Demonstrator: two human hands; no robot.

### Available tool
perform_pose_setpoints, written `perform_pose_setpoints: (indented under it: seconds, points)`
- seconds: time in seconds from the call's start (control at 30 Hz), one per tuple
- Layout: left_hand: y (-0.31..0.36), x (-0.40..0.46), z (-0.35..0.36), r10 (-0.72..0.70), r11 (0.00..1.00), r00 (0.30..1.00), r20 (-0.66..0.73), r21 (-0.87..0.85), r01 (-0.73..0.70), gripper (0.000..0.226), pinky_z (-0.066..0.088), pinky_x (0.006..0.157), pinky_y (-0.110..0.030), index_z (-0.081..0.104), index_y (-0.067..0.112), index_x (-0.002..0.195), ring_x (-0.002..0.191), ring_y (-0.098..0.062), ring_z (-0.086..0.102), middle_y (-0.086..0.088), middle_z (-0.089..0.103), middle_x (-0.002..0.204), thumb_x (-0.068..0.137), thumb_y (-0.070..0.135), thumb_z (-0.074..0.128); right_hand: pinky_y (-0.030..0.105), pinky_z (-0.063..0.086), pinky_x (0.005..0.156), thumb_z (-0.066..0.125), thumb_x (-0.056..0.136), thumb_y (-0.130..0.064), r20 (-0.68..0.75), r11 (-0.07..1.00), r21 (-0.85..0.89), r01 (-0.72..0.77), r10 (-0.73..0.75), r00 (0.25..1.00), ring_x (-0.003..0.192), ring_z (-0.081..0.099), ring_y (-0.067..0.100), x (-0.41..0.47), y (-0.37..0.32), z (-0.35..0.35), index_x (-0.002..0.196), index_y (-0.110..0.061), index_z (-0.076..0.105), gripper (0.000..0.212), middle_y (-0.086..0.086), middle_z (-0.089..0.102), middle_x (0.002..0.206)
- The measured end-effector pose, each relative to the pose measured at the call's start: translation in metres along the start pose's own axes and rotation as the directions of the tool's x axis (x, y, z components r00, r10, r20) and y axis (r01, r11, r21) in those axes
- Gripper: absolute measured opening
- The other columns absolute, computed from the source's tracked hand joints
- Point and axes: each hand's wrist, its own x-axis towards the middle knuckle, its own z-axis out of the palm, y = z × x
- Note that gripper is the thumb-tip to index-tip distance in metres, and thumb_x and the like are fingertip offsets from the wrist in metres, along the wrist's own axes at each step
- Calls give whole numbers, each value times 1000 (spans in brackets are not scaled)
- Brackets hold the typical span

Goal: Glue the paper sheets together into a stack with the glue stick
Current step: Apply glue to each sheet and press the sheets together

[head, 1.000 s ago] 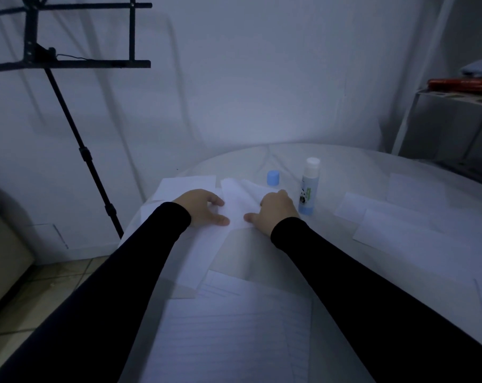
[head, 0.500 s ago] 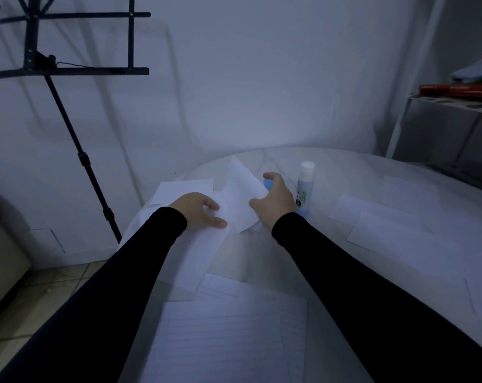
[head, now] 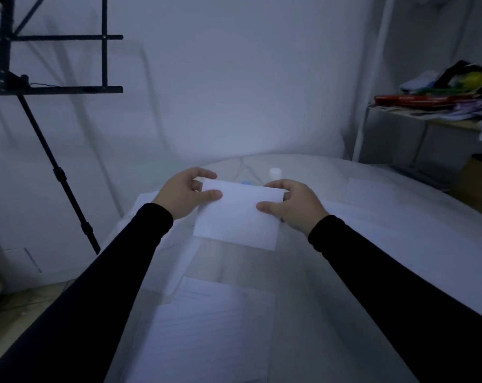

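While you held the small white paper sheet [head: 238, 217] above the round pale worktop [head: 400, 244], left hand [head: 186, 194] and right hand [head: 292, 205] pinching opposite edges, it looked light, floppy and easily creased.

Small white rectangular paper sheet [head: 238, 214] now lifted off round white table [head: 400, 244], prev. pressed flat, left hand [head: 186, 196] and right hand [head: 291, 204] raised w/ it, each pinching one side edge, sheet now hides most of glue stick [head: 275, 172]
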Motion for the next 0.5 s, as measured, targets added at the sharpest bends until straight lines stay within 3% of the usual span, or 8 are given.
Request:
perform_pose_setpoints:
  seconds: [0.07, 0.17, 0.27, 0.33, 0.4, 0.5]
  points:
    - [7, -4, 17, -37, 998, 993, 111, 48, 32, 23, 35, 52, -21, 65, 26, 93, 42, -1, 44, 6, 45, 57, 75, 25, 80, 23, 45, 63, 79, 73, -18, 16, 996, -72, -49, 51, 999, 82, 62, 19, -7, 10, -20, 105, -18, 62, 36, 10, 68, 102]
    - [15, -13, 49, -73, 971, 958, 277, 241, 4, 25, 35, 53, -20, 64, 26, 92, 51, -4, 47, 5, 50, 63, 73, 33, 80, 18, 41, 59, 80, 72, -22, 82, 959, -259, -117, 143, 986, 79, 60, 15, -21, 24, -46, 108, -15, 64, 39, 6, 66, 100]
    - [18, -21, 81, -45, 931, 949, 311, 357, -73, 28, 36, 58, -14, 65, 26, 94, 65, -2, 47, 8, 50, 75, 72, 34, 80, 14, 36, 55, 80, 71, -24, 78, 877, -472, -88, 141, 987, 68, 50, 3, -34, 37, -63, 105, -15, 65, 38, -6, 57, 83]
    - [18, -23, 94, -32, 922, 953, 302, 376, -89, 27, 37, 59, -14, 64, 27, 92, 67, -2, 48, 9, 50, 77, 71, 34, 80, 14, 34, 55, 79, 72, -25, 64, 829, -553, -81, 139, 988, 68, 48, 4, -41, 43, -68, 107, -17, 62, 40, -8, 50, 81]
    - [16, -22, 100, -37, 922, 960, 278, 379, -74, 28, 38, 61, -14, 63, 28, 91, 71, -6, 51, 6, 53, 81, 70, 36, 81, 19, 39, 64, 76, 73, -30, 66, 785, -615, -70, 139, 988, 81, 50, 11, -46, 50, -71, 115, -20, 58, 47, -2, 52, 97]
    - [16, -17, 99, -89, 907, 959, 271, 421, -34, 35, 38, 65, -16, 63, 27, 95, 80, -9, 54, 4, 59, 92, 68, 41, 82, 29, 40, 93, 73, 76, -36, 78, 731, -682, 27, 36, 996, 112, 42, 18, -51, 55, -75, 121, -24, 56, 50, 1, 41, 120]
